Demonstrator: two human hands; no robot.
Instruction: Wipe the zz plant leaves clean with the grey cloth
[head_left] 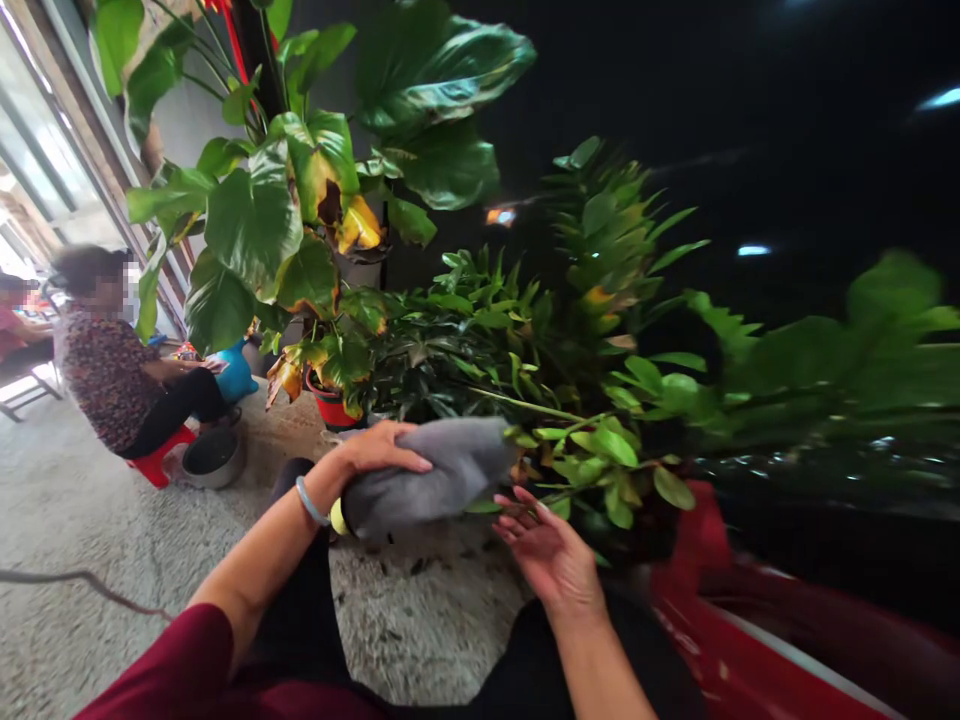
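My left hand (pixel 386 447) lies over a grey cloth-like bundle (pixel 450 455), fingers closed round its near side. A yellow-green rounded end (pixel 339 517) of something shows by my left wrist. At the bundle's right end, leafy green stems (pixel 600 450) meet it; whether they come out of it or lie behind it I cannot tell. My right hand (pixel 551 555) is palm up just below those leaves, its fingers loosely bent and apart. Its fingertips are close to a leaf, and I see nothing held in it.
A big-leaved plant (pixel 255 220) in a red pot (pixel 330 402) stands ahead. Dense dark foliage (pixel 435 350) fills the middle. Right, a red object (pixel 701 560) borders my knee. Left, a person (pixel 112 360) sits on a red stool (pixel 161 457) beside a grey basin (pixel 214 457).
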